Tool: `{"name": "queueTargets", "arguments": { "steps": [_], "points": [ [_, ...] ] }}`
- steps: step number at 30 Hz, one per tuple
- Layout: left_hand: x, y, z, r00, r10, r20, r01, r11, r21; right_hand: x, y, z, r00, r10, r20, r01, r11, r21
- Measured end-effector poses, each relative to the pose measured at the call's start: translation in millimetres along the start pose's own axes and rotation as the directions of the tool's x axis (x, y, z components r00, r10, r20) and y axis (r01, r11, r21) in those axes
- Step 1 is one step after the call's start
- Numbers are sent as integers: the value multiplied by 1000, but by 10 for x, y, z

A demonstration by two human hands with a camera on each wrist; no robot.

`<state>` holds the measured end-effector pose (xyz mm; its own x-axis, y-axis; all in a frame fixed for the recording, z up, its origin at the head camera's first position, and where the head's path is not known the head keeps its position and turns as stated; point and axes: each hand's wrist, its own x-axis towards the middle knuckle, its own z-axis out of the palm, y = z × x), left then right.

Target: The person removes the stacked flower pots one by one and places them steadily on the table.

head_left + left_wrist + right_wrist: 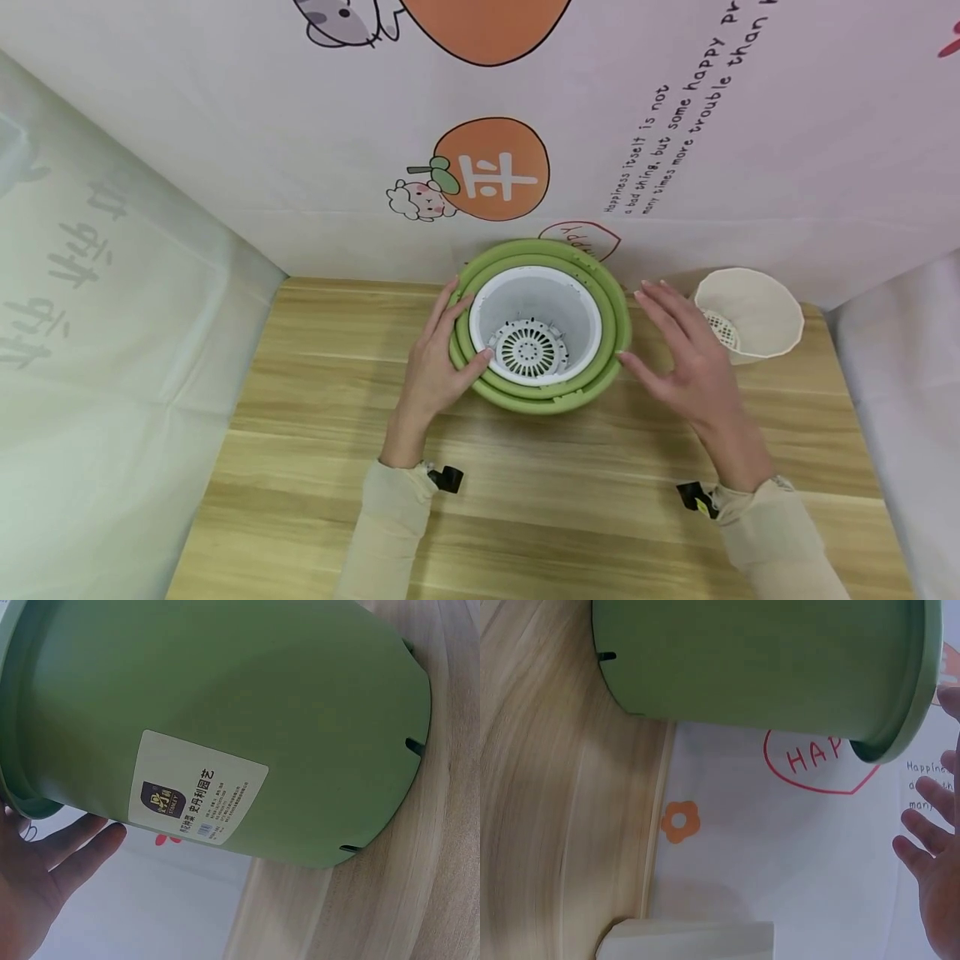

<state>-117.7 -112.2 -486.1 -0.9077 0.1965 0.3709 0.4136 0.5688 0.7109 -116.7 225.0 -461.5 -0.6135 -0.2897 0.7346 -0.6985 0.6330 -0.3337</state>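
Observation:
Several round flower pots are nested on the wooden table. The outer green pot (517, 403) has a wide rim, with another green rim inside it and a white pot (517, 292) innermost. A slotted white disc (528, 347) lies at its bottom. My left hand (438, 367) holds the stack's left side, its thumb over the rims by the white pot's edge. In the left wrist view, two fingers extend along the outside below the rim, near a paper label (199, 787). My right hand (693, 358) is spread beside the right rim, fingers apart, thumb tip close to the edge.
A cream pot (757, 312) with a perforated disc (722, 330) inside stands at the back right, just beyond my right hand. A printed cloth (337, 158) hangs right behind the pots. Pale cloth sides (142, 333) flank the wooden table (525, 517).

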Motion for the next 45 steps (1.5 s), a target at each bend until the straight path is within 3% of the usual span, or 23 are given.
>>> {"name": "queueTargets", "arguments": {
  "steps": [15, 30, 45],
  "points": [
    [26, -6, 16, 999, 31, -17, -31, 999, -12, 46, -52, 70, 999, -41, 32, 40, 999, 35],
    [-3, -9, 11, 999, 31, -21, -31, 999, -6, 46, -133, 114, 978, 15, 210, -22, 999, 32],
    [-1, -3, 9, 1000, 18, -14, -18, 1000, -5, 81, -236, 197, 955, 26, 297, -31, 999, 11]
  ]
}}
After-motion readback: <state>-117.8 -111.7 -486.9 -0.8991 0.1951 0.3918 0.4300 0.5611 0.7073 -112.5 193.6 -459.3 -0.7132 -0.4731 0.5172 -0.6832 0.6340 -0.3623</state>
